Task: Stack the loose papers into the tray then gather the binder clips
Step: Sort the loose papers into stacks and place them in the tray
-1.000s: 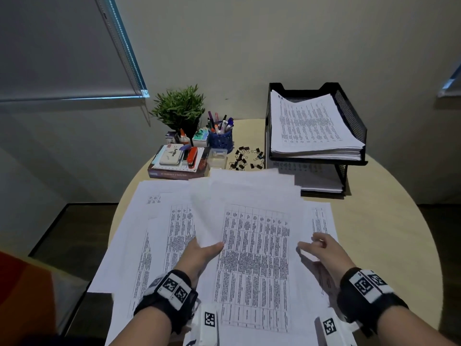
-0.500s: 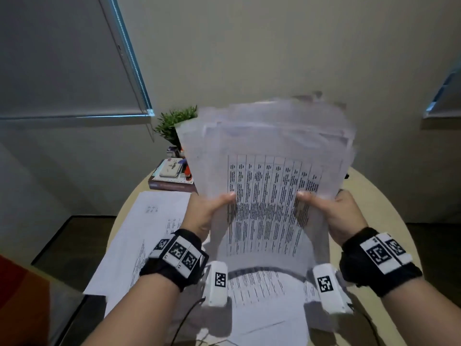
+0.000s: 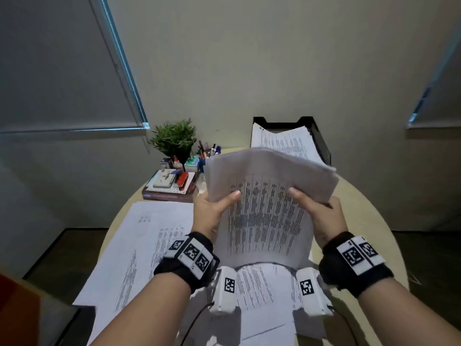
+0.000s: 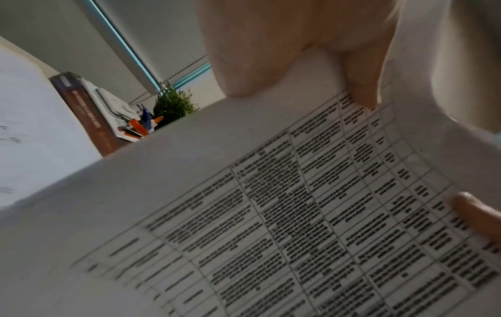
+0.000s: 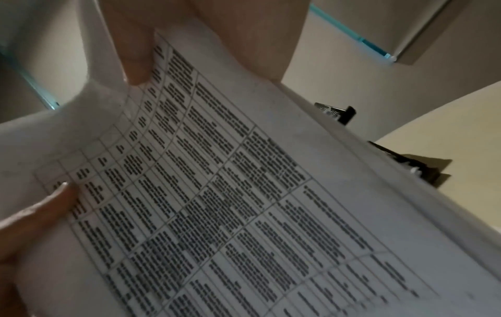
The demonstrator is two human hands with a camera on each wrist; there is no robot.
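Observation:
I hold a sheaf of printed papers (image 3: 267,203) above the round table, its top edge drooping away toward the black tray (image 3: 321,143). My left hand (image 3: 214,208) grips its left side with the thumb on the printed face; my right hand (image 3: 319,211) grips the right side the same way. Both wrist views show the sheaf (image 4: 271,214) (image 5: 230,193) up close with a thumb on it. The tray holds a thick stack of sheets (image 3: 282,141). More loose sheets (image 3: 144,245) lie on the table at the left and under my wrists. The binder clips are hidden behind the sheaf.
At the back left stand a small green plant (image 3: 174,138), a pen cup (image 3: 208,151) and a book (image 3: 169,193) with a stapler and small items on top. The round wooden table (image 3: 361,221) drops off to dark floor on both sides.
Both hands took hold of the sheets on the table and lifted them upright; since half a second ago the sheaf has tipped forward toward the tray.

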